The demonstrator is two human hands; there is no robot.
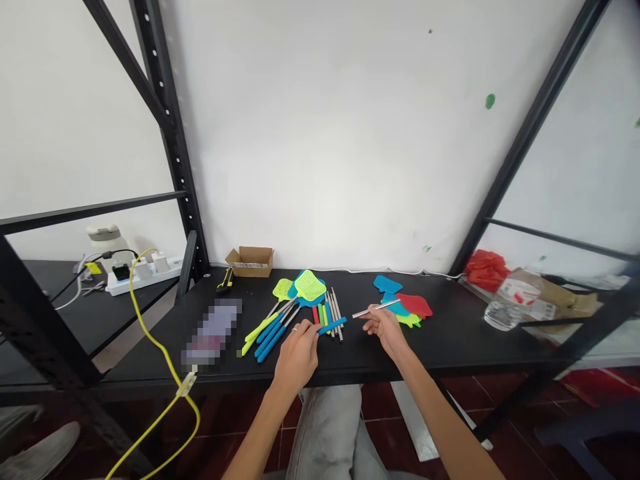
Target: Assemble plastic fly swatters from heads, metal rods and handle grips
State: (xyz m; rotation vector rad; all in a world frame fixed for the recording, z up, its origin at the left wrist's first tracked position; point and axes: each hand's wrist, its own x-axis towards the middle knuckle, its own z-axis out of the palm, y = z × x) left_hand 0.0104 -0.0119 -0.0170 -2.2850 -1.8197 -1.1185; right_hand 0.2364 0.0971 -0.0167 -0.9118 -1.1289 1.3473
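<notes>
My left hand [298, 357] is closed on a blue handle grip [332, 326] that points to the right. Across a small gap, my right hand [384, 328] pinches a thin silver metal rod [376, 308], its left end near the grip. Behind the left hand lie several fly swatters with a yellow-green mesh head [310, 286] on top and blue handles [271, 341]. Loose metal rods [337, 310] and coloured grips [321, 315] lie between the hands. Beyond the right hand are loose swatter heads, a red one [417, 305] and a blue one [387, 284] among them.
An open cardboard box [253, 261] and a yellow-black cutter [226, 281] stand at the back left. A blurred phone-like object [213, 333] with a yellow cable [150, 327] lies left. A plastic bottle [513, 301] lies right, beside the black shelf post [535, 100].
</notes>
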